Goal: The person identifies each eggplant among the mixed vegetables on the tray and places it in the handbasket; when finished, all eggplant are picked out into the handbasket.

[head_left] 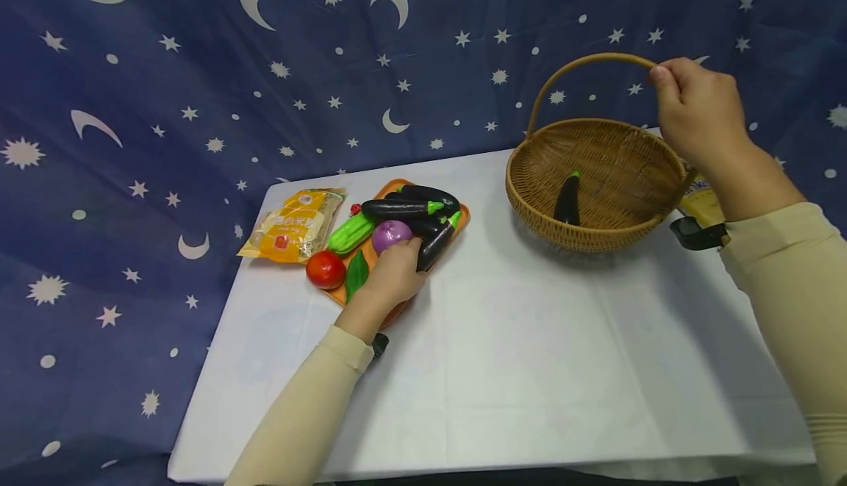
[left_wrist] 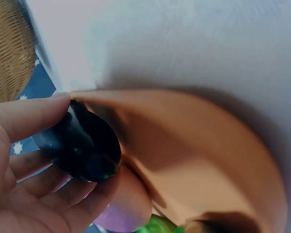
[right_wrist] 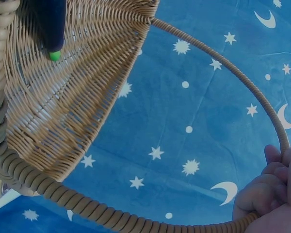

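Observation:
My left hand grips the thick end of a dark eggplant over the near right side of the orange tray. In the left wrist view the thumb and fingers curl round that eggplant. Several more eggplants lie piled at the tray's back, next to a purple onion, a green ridged gourd and a green pepper. My right hand holds the arched handle of a wicker basket, tilted toward me. One eggplant lies inside it.
A tomato sits at the tray's left edge, in front of a yellow bag of grain. Another yellow packet is partly hidden behind the basket and right arm. White cloth covers the table; a starry blue curtain hangs behind.

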Available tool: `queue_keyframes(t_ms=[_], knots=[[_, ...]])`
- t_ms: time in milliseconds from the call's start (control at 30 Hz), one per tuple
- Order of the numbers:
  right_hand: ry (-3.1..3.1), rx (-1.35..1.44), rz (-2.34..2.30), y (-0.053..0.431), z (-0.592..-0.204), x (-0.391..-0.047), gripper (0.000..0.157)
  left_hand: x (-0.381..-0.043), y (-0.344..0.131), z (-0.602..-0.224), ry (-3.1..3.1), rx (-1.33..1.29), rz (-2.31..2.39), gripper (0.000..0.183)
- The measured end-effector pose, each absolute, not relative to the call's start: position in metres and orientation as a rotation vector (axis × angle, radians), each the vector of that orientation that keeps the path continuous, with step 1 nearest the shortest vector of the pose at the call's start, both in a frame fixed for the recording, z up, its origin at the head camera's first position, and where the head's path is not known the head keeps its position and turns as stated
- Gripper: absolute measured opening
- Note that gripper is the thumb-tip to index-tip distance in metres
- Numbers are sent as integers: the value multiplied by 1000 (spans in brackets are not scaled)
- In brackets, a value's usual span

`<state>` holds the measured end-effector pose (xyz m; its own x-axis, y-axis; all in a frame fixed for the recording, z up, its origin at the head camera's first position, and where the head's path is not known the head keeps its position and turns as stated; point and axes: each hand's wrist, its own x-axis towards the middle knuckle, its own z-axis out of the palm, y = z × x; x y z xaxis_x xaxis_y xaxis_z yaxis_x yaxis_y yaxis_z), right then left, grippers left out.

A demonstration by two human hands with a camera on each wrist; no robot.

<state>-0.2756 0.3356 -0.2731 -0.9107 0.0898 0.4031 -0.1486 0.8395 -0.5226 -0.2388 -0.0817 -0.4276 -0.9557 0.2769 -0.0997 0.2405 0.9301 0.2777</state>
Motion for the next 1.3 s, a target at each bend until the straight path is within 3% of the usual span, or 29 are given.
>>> queue_keyframes(t_ms=[367,1300], knots=[[-2600,45,807,336,-273,-275,56,-239,-90,-404,2950,319,505,69],[-2588,64,821,338,-272,-273,58,-264,-67,-311,3049,579,457,55]])
